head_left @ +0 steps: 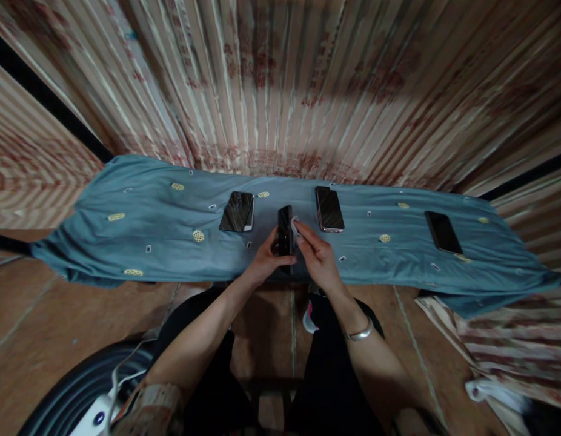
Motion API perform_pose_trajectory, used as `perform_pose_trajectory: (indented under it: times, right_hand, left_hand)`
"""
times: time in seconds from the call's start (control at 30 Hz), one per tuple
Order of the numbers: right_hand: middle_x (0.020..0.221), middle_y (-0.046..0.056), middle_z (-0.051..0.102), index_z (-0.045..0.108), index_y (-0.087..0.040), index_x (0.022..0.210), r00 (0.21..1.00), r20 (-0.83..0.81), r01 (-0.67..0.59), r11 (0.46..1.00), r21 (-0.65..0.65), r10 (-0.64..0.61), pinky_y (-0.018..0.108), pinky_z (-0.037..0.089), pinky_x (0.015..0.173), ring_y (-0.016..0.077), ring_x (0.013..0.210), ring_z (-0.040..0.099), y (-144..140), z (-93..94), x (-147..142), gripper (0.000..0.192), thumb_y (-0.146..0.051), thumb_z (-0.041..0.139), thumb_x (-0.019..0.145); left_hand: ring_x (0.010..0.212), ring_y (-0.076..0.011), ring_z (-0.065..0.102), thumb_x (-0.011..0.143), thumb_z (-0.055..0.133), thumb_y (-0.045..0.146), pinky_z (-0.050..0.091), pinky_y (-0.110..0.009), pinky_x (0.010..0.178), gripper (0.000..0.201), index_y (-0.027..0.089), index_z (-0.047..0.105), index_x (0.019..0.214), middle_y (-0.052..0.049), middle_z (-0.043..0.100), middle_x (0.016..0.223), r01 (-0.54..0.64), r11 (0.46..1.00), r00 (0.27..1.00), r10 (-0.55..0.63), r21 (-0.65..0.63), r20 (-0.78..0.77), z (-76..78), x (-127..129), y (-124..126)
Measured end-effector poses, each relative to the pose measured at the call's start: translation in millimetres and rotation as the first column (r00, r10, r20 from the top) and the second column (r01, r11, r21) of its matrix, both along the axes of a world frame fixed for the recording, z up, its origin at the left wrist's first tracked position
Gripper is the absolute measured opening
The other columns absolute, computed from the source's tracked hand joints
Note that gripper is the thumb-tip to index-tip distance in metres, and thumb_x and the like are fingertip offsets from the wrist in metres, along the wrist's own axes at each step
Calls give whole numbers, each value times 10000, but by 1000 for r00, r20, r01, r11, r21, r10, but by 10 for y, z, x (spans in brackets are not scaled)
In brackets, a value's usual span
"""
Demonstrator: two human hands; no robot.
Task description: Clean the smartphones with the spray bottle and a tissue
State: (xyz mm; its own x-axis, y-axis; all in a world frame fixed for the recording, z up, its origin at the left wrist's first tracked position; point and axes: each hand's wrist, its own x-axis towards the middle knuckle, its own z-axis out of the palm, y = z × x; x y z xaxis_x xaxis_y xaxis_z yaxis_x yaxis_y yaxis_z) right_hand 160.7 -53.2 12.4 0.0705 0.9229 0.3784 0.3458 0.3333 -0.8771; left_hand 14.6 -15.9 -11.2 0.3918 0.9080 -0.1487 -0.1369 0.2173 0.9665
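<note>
My left hand grips a dark phone and holds it up on edge over a table draped in a blue cloth. My right hand pinches a small white piece against the phone's upper right side. A silver bangle sits on my right wrist. Three more phones lie flat on the cloth: one with a pale rim to the left, one with a pinkish rim just right of my hands, and a black one far right.
Striped patterned curtains hang behind the table. A brown tiled floor lies below. A dark round object with a white device and cable sits at the lower left. Folded fabric lies at the lower right.
</note>
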Motion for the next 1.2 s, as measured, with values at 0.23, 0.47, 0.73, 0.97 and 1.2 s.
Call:
perform_pose_trajectory:
  times: [0.23, 0.47, 0.73, 0.97, 1.2]
  right_hand:
    - [1513, 22, 483, 504, -287, 1433, 990, 111, 82, 996, 36, -85, 423, 311, 1210, 201, 1425, 418, -1, 21, -7, 485, -446, 435, 980]
    - [1500, 25, 502, 513, -282, 1423, 996, 2, 94, 996, -5, -94, 425, 292, 1215, 211, 1421, 423, 33, 56, 24, 510, -505, 446, 969]
    - [1414, 3, 595, 604, -289, 1325, 985, -162, 41, 997, -60, -50, 416, 326, 1193, 206, 1363, 495, 68, 109, 65, 479, -554, 429, 967]
    - [1365, 6, 631, 629, -272, 1303, 966, -249, 40, 988, -147, -76, 431, 370, 1175, 234, 1340, 522, 123, 44, 85, 558, -610, 334, 971]
    - [1306, 18, 669, 659, -265, 1261, 954, -279, 46, 975, -219, -107, 456, 383, 1162, 262, 1329, 533, 149, 19, 89, 591, -657, 349, 946]
  left_hand:
    - [1291, -303, 507, 481, 889, 259, 363, -435, 1103, 1092, 211, 427, 1469, -107, 569, 1405, 48, 987, 997, -39, 151, -59, -128, 32, -18]
    - [1281, -313, 516, 485, 889, 260, 344, -474, 1119, 1129, 188, 384, 1492, -127, 571, 1398, 87, 981, 991, -68, 174, -112, -116, 15, -77]
    - [1247, -307, 531, 508, 862, 239, 366, -464, 1100, 1115, 201, 365, 1505, -116, 565, 1400, 160, 971, 980, -134, 178, -148, -70, -1, -127]
    - [1272, -322, 516, 501, 876, 261, 361, -491, 1105, 1123, 214, 375, 1505, -119, 546, 1418, 169, 976, 980, -152, 134, -127, -33, 5, -173]
    - [1279, -338, 517, 497, 887, 270, 353, -517, 1110, 1139, 207, 371, 1510, -142, 531, 1432, 184, 974, 978, -168, 136, -122, -46, 9, -195]
